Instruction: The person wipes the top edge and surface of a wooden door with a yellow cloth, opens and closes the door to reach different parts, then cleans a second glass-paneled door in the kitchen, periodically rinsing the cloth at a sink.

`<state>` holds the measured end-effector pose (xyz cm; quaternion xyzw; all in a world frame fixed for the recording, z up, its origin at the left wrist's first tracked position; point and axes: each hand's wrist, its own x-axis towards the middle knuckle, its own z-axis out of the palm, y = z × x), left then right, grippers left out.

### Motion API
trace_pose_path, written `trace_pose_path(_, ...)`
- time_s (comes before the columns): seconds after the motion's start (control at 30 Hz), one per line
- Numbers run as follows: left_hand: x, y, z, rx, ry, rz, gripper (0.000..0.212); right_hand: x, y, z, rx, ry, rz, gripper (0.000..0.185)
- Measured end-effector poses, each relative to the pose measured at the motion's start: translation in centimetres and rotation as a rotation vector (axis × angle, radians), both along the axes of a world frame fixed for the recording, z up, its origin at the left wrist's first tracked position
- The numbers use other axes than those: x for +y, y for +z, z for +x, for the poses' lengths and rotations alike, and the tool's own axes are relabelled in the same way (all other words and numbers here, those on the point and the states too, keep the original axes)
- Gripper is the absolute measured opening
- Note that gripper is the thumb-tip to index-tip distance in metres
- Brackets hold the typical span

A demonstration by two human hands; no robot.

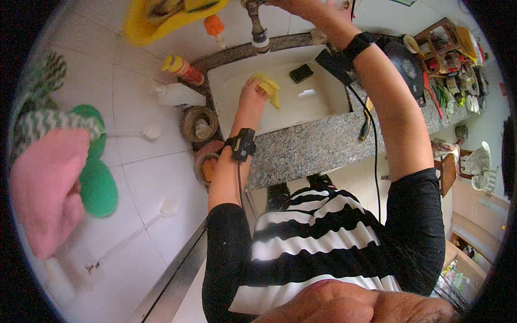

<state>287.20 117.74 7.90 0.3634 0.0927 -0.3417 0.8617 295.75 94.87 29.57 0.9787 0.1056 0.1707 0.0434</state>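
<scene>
My left hand [251, 88] grips a yellow cloth [270, 88] over the basin of a white sink [278, 115]. The cloth hangs crumpled from my fingers. At the top edge of the view, my right hand [287, 4] is beside the upper part of the metal faucet [254, 20]. Its fingers are mostly cut off, so whether it grips the faucet cannot be told. A dark scouring pad [301, 74] lies on the sink floor, to the right of the cloth. I see no clear stream of water below the spout.
Left of the sink stand a red bottle with a yellow cap [185, 70], a white bottle [179, 95] and a stone mortar [198, 123]. A granite counter edge [299, 149] runs before me. On the right are a knife [365, 125], a black pan [404, 68] and a wooden rack [440, 40].
</scene>
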Motion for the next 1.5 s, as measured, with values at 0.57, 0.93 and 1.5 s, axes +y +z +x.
trace_pose_path(0.57,-5.5,-0.3,5.5,0.288,0.23,-0.073,0.018,-1.0,-1.5,-2.5,-0.001,0.211,0.604,0.03)
trace_pose_path(0.93,-6.7,4.3,2.0,0.184,0.101,0.029,0.033,2.4,-21.5,-11.4,0.797,-0.48,2.657,0.044)
trace_pose_path(1.5,-10.6,-4.3,0.0,-0.893,0.207,1.034,0.058,7.5,-21.2,-9.9,0.555,-0.241,2.496,0.039)
